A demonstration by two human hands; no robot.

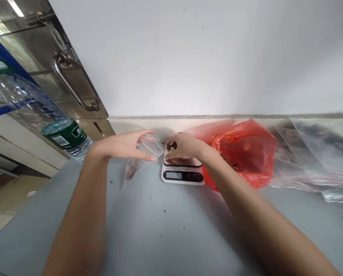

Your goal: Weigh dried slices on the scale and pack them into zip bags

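Note:
My left hand [125, 145] holds a clear zip-lock bag [131, 168] by its mouth, with thumb and fingers spread about the opening. Some brown matter lies in the bag's lower part. Just to the right stands a white kitchen scale [166, 178], its display reading what looks like 56. My right hand [184, 147] is over the scale's plate, fingers curled and pinched together. Something small and brownish shows at its fingertips, too hidden to name. Beside my right forearm a red plastic bag [260, 153] lies open with brown pieces inside.
Several clear zip-lock bags [309, 161] lie at the right against the white wall [188, 57]. A large plastic water bottle [64, 134] stands at the left, near a metal door handle [73, 92]. Dark crumbs dot the grey tabletop [148, 237], whose left edge drops to the floor.

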